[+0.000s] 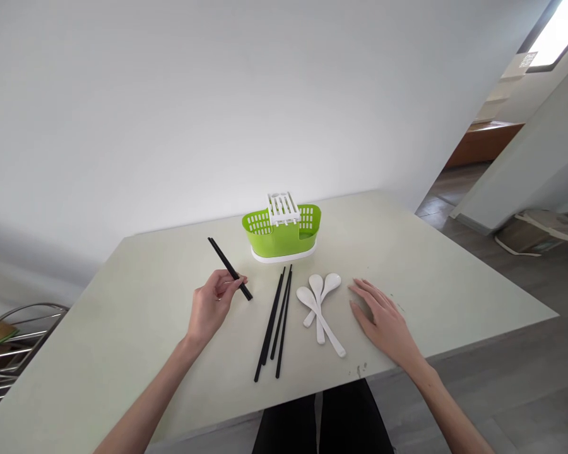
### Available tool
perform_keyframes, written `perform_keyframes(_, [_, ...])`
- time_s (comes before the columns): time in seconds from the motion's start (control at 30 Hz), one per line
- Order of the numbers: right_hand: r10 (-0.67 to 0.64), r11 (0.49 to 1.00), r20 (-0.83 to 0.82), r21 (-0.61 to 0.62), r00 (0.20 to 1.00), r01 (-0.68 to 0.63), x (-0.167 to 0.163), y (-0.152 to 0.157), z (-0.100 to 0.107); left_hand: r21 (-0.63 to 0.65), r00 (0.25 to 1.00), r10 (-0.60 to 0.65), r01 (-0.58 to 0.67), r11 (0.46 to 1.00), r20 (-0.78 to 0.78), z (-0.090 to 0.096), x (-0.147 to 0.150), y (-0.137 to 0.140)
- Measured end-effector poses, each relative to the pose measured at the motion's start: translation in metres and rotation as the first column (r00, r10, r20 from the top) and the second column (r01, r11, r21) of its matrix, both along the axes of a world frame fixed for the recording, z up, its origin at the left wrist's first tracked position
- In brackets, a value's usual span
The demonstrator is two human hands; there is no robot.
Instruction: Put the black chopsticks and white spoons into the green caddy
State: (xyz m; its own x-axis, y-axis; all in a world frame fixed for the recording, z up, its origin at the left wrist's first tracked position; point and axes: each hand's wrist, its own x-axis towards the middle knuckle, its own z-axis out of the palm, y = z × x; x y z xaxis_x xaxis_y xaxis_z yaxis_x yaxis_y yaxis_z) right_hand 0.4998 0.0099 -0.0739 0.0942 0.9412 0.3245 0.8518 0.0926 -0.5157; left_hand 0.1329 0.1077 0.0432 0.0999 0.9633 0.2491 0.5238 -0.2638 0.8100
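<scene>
Between thumb and fingers, my left hand [212, 299] pinches black chopsticks [224, 260], apparently a pair held together, slanting up to the left over the table. My right hand [378, 315] rests on the tabletop with fingers stretched out, holding nothing. Just left of it lie white spoons [320, 309], three of them crossing one another. More black chopsticks [275, 321] lie in a loose bundle between the spoons and my left hand. Behind them stands a green cutlery basket [281, 239] with a white base and a white slatted piece [284, 208] on top.
The pale table [170, 265] meets a white wall [218, 113] at the back. Its front edge runs close to my legs [322, 422]. A metal rack or chair [21, 340] stands at the far left, and a covered box [539, 230] sits on the floor at right.
</scene>
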Motion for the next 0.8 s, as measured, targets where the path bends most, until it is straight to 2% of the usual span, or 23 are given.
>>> perform_keyframes(0.23, [0.007,1.000,0.005,-0.002,1.000,-0.007,0.000,0.001,-0.002,-0.035,0.993,0.022,-0.018,0.999,0.113,-0.002,0.000,-0.002])
perform_keyframes(0.4, [-0.002,1.000,-0.033,-0.014,0.999,0.002,0.002,0.001,-0.003,-0.130,0.948,0.041,0.000,0.991,0.315,0.008,0.006,-0.011])
perform_keyframes(0.5, [-0.024,1.000,-0.130,-0.014,0.991,0.023,0.000,0.000,0.003,-0.175,0.913,0.047,0.027,0.984,0.404,0.015,0.010,-0.021])
perform_keyframes(0.6, [-0.025,0.998,-0.265,0.045,0.964,0.038,-0.014,-0.005,0.023,-0.222,0.868,0.036,0.087,0.971,0.496,0.019,0.018,-0.033])
perform_keyframes(0.67, [0.027,0.999,-0.350,0.045,0.936,-0.012,-0.032,-0.012,0.045,-0.259,0.838,0.030,0.133,0.957,0.545,0.020,0.027,-0.043])
perform_keyframes(0.73, [0.121,0.984,-0.459,-0.061,0.880,-0.167,-0.055,-0.018,0.070,-0.292,0.808,0.034,0.172,0.941,0.588,0.021,0.038,-0.052])
perform_keyframes(0.8, [0.213,0.932,-0.560,-0.130,0.801,-0.339,-0.078,-0.023,0.091,-0.308,0.778,0.030,0.213,0.927,0.627,0.022,0.048,-0.060])
